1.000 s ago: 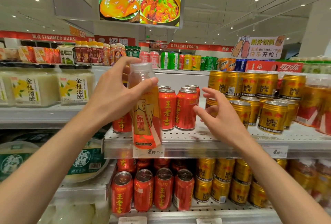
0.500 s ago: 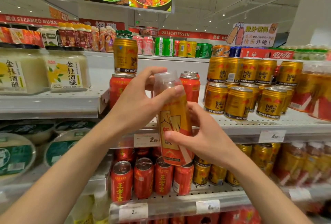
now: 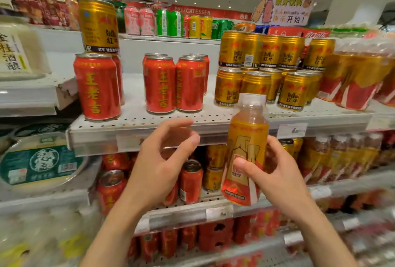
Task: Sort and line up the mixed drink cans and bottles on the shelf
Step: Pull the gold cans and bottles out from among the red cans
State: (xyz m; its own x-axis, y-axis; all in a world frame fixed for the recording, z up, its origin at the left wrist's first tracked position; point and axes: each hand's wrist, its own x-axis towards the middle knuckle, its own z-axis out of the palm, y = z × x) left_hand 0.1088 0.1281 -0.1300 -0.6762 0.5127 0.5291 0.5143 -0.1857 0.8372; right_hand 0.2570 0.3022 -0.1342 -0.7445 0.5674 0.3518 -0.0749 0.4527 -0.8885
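Shelf (image 3: 213, 125): a white perforated board running across the view at mid height, with a price rail along its front edge; more stocked shelves sit below it.
Gold can block (image 3: 263, 68): stacked two high on the right half of the shelf, labels facing out.
Wrapped bottle packs (image 3: 354, 78): at the far right of the shelf, just beside the gold cans, in clear film.
Red cans (image 3: 174, 84): a small group standing upright at the shelf's middle, apart from the gold block.
Left red can (image 3: 97, 86): upright near the shelf's left end, well apart from the middle group.
Lone gold can (image 3: 99, 25): stands on top of the left red can, among the red ones and away from its own kind.
Right hand (image 3: 275, 172): wrapped around the lower body of the bottle, thumb across the front of the label, fingers behind it.
Left hand (image 3: 164, 155): holding nothing, fingers and thumb curled in a loose, fairly wide C; it hangs in front of the price rail, near the bottle's left but not touching it.
Bottle (image 3: 245, 149): clear plastic with a pale cap and a gold and red label, nearly upright, tilted slightly; held in the air in front of the shelf edge, its cap overlapping the front row of gold cans in view.
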